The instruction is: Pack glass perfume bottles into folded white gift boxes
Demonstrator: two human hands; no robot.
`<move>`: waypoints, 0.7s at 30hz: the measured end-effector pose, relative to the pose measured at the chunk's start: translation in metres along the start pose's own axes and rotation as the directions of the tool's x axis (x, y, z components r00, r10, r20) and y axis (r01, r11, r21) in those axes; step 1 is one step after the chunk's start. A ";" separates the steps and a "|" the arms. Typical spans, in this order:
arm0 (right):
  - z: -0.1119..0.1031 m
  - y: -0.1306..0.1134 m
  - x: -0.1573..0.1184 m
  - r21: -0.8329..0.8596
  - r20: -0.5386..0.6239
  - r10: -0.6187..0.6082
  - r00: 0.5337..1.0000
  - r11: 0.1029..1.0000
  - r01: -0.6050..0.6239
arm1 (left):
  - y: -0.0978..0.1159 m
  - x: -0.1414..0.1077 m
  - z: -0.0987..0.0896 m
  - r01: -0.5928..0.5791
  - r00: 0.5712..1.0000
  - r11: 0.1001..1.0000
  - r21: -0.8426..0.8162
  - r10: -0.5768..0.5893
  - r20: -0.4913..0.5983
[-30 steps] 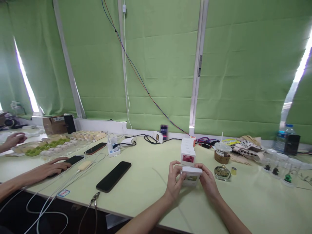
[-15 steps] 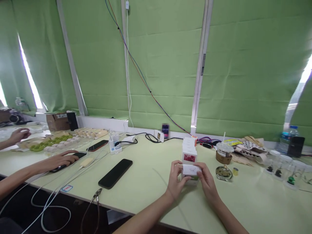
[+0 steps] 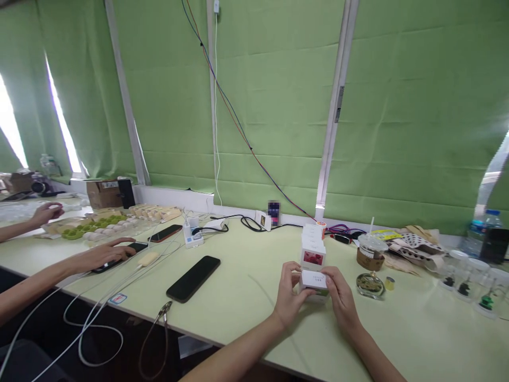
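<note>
Between my two hands, near the table's front edge, is a small white box with printed text on its top. My left hand grips its left side, thumb across the front. On its right side my right hand holds it with thumb and fingers. Directly behind stands a row of similar white boxes; the nearest of these shows a dark red picture on its front. What is printed on the front of the held box is mostly hidden by my thumb.
A black phone lies left of my hands. On the right are a glass dish, a lidded cup and clear jars. Another person's hand rests on a phone at left, near cables and egg trays.
The view has shifted slightly, so most things appear a little further right. The held box has tilted a little, with more of its top showing. Both hands keep their hold.
</note>
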State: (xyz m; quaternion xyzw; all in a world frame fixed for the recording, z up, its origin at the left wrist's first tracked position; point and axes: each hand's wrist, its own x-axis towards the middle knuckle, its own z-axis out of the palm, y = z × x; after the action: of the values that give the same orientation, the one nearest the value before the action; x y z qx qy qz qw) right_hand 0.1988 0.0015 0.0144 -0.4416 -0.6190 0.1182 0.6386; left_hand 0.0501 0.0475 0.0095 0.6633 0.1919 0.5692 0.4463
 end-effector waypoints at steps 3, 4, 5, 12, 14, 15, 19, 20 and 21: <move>0.000 0.001 -0.001 -0.045 -0.001 -0.020 1.000 0.999 0.020 | 0.000 -0.001 0.000 0.011 1.000 1.000 -0.006 -0.011 0.007; 0.000 0.002 -0.001 -0.067 0.000 -0.032 0.999 0.997 0.032 | 0.000 -0.001 0.001 0.003 1.000 1.000 -0.004 -0.003 0.013; 0.000 0.002 -0.001 -0.090 0.002 -0.044 0.999 0.995 0.044 | 0.000 -0.001 0.001 -0.007 1.000 1.000 -0.001 0.007 0.020; 0.000 0.003 -0.001 -0.211 0.006 -0.088 0.996 0.974 0.087 | -0.005 -0.001 -0.001 -0.050 0.997 0.998 0.032 0.048 0.060; 0.000 0.004 -0.001 -0.224 0.007 -0.085 0.996 0.971 0.085 | -0.006 0.000 -0.002 -0.070 0.995 0.994 0.088 0.064 0.070; 0.000 0.004 -0.001 -0.229 0.008 -0.081 0.997 0.970 0.080 | -0.006 0.000 -0.003 -0.077 0.995 0.989 0.123 0.068 0.075; 0.000 0.010 -0.001 -0.257 0.025 -0.056 0.998 0.964 0.060 | -0.002 0.001 -0.002 -0.055 0.997 0.977 0.208 0.043 0.062; 0.000 0.012 -0.002 -0.270 0.037 -0.054 0.998 0.961 0.062 | -0.001 0.002 -0.002 -0.043 0.998 0.976 0.215 0.031 0.058; 0.000 0.014 -0.002 -0.284 0.054 -0.057 0.997 0.956 0.070 | 0.000 0.003 -0.001 -0.032 0.998 0.975 0.220 0.020 0.057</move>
State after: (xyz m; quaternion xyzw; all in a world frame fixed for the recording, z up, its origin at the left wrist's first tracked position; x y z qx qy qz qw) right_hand 0.2042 0.0086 0.0033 -0.5064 -0.6578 0.0168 0.5573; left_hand 0.0499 0.0507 0.0112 0.7265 0.2329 0.5319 0.3674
